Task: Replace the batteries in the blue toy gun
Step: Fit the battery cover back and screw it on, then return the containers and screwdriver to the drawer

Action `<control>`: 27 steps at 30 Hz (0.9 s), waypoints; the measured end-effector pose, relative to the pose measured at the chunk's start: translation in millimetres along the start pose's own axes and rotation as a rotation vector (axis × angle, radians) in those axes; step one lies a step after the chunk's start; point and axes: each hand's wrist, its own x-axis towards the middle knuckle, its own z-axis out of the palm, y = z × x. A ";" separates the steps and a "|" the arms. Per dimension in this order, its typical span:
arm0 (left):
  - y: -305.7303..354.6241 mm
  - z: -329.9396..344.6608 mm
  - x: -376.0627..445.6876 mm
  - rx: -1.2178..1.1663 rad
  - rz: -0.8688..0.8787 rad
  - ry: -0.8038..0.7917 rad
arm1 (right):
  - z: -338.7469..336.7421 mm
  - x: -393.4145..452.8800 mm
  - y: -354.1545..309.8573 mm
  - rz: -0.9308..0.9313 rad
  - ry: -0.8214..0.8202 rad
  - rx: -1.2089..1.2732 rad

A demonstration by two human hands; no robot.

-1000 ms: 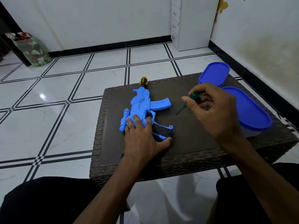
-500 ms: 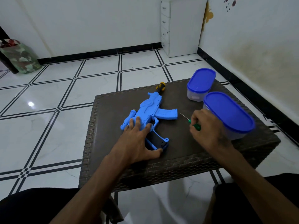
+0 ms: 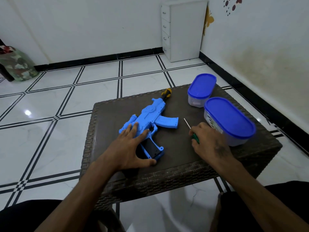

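The blue toy gun [image 3: 151,117] lies flat on the dark woven table [image 3: 175,158], its orange-and-black muzzle pointing away from me and its black-panelled stock near the front. My left hand [image 3: 129,148] rests spread over the gun's rear body, fingers straight, thumb by the stock's end. To the right of the gun, my right hand [image 3: 208,143] grips a small screwdriver [image 3: 190,128] by its green handle, low over the table, thin metal shaft pointing away toward the gun's magazine.
Two clear containers with blue lids stand at the table's right: a small one [image 3: 201,88] at the back, a larger one [image 3: 229,119] just beside my right hand. A white drawer unit [image 3: 184,30] stands in the far corner. My knees flank the table's front edge.
My right hand has come down from mid-air to the table surface with the screwdriver, its shaft now pointing away. The left hand has stayed on the gun. The camera has tilted up.
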 end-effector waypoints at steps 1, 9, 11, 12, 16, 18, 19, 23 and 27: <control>-0.4 1.5 -1.7 -0.020 -0.004 0.019 | -0.3 -0.2 -0.1 -0.001 0.002 -0.003; 4.9 6.5 -21.2 -0.392 -0.101 0.305 | -1.7 1.6 3.5 0.080 -0.063 0.030; 8.6 6.8 -25.3 -0.542 -0.170 0.451 | -3.7 2.8 4.6 0.090 -0.057 0.050; 11.6 6.8 -26.3 -0.580 -0.197 0.525 | -4.4 3.4 4.6 0.092 -0.047 0.082; 35.5 -1.3 -22.9 -0.737 -0.298 0.639 | -7.0 3.1 4.0 0.119 0.044 0.455; 50.9 -3.9 -14.9 -0.880 -0.324 0.569 | -12.1 -0.8 0.1 0.090 0.091 0.620; 60.1 -6.0 -11.6 -0.999 -0.326 0.511 | -15.2 -4.4 -4.1 0.063 0.104 0.707; 98.9 -23.6 -3.7 -1.413 -0.356 0.315 | -25.3 -27.5 -22.5 -0.085 0.140 0.950; 117.8 -42.4 -8.6 -1.569 -0.326 0.265 | -26.1 -41.4 -37.5 -0.145 0.140 1.017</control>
